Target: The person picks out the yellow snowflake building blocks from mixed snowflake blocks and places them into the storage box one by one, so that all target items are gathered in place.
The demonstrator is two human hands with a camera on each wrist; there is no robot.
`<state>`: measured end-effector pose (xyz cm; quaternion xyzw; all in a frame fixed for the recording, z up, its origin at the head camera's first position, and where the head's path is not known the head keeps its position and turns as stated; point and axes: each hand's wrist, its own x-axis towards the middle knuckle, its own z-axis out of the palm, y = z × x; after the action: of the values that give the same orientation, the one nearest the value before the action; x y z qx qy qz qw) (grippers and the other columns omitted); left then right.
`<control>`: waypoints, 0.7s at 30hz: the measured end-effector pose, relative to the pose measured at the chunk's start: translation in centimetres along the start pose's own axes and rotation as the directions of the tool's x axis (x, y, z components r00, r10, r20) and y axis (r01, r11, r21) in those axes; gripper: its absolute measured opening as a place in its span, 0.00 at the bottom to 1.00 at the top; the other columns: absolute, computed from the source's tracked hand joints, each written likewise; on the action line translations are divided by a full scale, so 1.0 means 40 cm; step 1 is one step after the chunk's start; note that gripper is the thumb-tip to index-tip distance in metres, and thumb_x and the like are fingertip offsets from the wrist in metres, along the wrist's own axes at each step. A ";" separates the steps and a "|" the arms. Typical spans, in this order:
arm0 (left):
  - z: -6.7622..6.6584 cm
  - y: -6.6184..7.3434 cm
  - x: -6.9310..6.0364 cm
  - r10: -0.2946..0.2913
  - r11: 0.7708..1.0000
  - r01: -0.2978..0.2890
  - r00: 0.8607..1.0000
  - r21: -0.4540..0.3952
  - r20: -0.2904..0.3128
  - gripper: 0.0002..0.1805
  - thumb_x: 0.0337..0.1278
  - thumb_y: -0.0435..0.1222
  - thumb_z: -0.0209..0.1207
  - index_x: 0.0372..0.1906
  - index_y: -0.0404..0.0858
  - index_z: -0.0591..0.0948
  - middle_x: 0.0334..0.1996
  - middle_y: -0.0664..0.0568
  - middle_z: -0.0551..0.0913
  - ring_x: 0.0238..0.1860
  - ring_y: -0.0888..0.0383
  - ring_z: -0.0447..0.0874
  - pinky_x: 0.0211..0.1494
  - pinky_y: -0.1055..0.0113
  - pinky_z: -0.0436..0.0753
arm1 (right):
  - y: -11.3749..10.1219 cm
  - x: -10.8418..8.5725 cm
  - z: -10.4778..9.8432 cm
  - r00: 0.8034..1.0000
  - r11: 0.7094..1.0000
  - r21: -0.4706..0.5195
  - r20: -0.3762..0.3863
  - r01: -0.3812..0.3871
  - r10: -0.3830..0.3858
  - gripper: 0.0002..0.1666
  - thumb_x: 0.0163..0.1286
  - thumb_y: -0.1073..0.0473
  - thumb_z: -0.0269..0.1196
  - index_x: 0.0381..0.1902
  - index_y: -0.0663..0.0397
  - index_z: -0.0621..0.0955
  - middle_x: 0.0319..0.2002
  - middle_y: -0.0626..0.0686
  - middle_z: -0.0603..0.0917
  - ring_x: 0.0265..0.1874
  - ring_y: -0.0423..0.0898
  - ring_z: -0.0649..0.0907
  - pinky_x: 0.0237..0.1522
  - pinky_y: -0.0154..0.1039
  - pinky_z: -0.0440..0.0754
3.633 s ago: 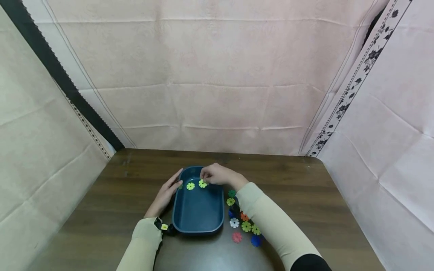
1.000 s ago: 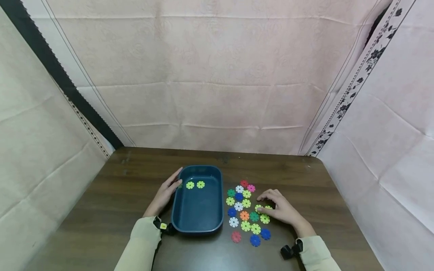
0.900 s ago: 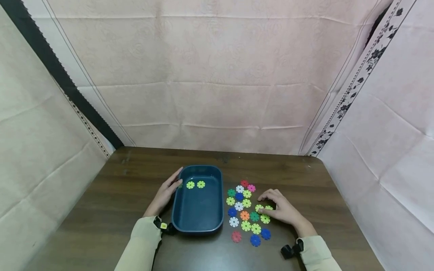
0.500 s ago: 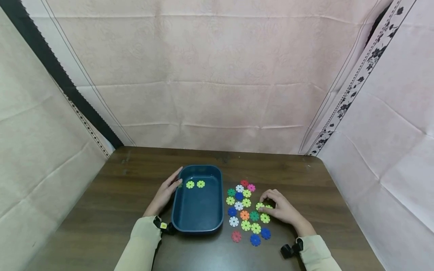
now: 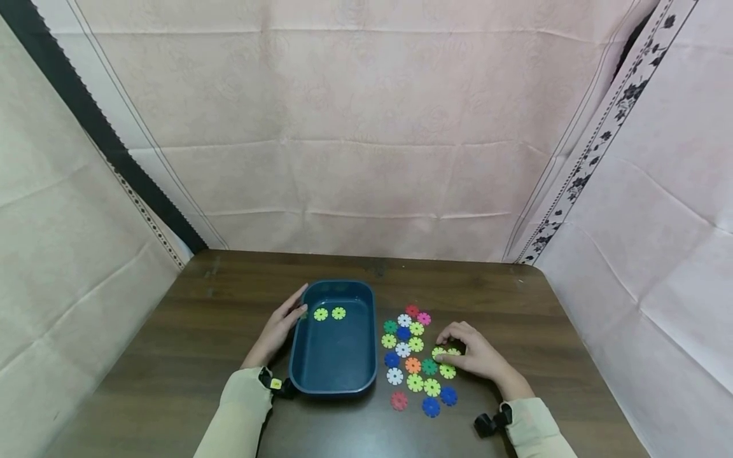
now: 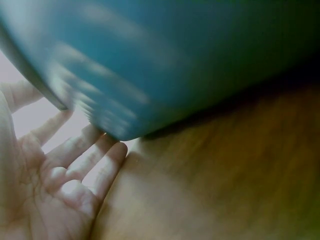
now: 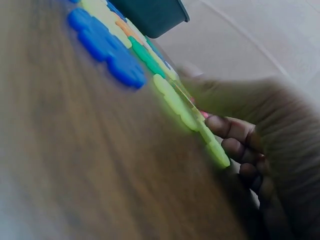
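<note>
In the head view, my left hand (image 5: 279, 327) holds the left side of a dark blue tray (image 5: 334, 389), thumb over the rim and fingers along the outer wall. The left wrist view shows the fingers (image 6: 75, 145) against the tray wall (image 6: 165, 65). Two yellow-green flower-shaped pieces (image 5: 321, 314) lie inside, with a green edge partly hidden by the thumb. My right hand (image 5: 472, 350) pinches a yellow-green flower-shaped piece (image 5: 438, 352) at the right of the pile. Other yellow-green pieces (image 7: 175, 102) lie beside its fingers in the right wrist view; the index fingertip is hidden there.
Right of the tray, flat flower-shaped pieces in blue (image 5: 431, 407), white (image 5: 395, 376), orange (image 5: 413, 365), red (image 5: 399, 401), pink (image 5: 424, 318) and green (image 5: 429, 367) lie loosely spread on the brown wooden table (image 5: 229, 394). Pale cloth (image 5: 366, 159) hangs behind the table.
My right hand has left a yellow-green piece in the tray and moved right to the pile. Over the last second it stays around another piece, which shifts slightly. My left hand stays at the tray.
</note>
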<state>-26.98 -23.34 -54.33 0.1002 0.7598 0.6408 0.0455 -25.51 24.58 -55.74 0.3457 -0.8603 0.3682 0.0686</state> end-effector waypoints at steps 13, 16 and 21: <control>-0.002 0.031 -0.009 0.002 1.000 -0.002 1.000 0.009 0.000 0.31 0.79 0.44 0.49 0.80 0.49 0.57 0.80 0.50 0.49 0.79 0.42 0.44 0.74 0.38 0.55 | -0.008 0.005 -0.005 0.988 0.977 0.152 -0.012 -0.152 0.155 0.06 0.68 0.55 0.70 0.39 0.38 0.82 0.34 0.42 0.81 0.33 0.43 0.78 0.34 0.37 0.77; 0.004 0.060 -0.019 0.004 1.000 -0.004 1.000 0.010 0.019 0.31 0.79 0.43 0.49 0.80 0.47 0.56 0.80 0.49 0.49 0.79 0.42 0.45 0.74 0.39 0.57 | -0.016 0.016 -0.013 0.982 0.965 0.193 -0.024 -0.177 0.185 0.04 0.69 0.54 0.68 0.40 0.39 0.84 0.33 0.43 0.84 0.31 0.43 0.80 0.32 0.37 0.79; 0.006 0.056 -0.021 0.004 1.000 -0.004 1.000 -0.025 0.022 0.30 0.80 0.41 0.48 0.80 0.49 0.57 0.81 0.50 0.47 0.79 0.42 0.43 0.74 0.38 0.54 | -0.054 0.071 -0.025 0.985 0.965 0.199 0.034 -0.171 0.168 0.06 0.72 0.52 0.66 0.44 0.42 0.86 0.39 0.42 0.87 0.37 0.43 0.83 0.39 0.38 0.82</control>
<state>-25.88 -22.94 -52.22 0.1082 0.7511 0.6490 0.0538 -26.38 22.64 -52.70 0.2790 -0.8456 0.4550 -0.0056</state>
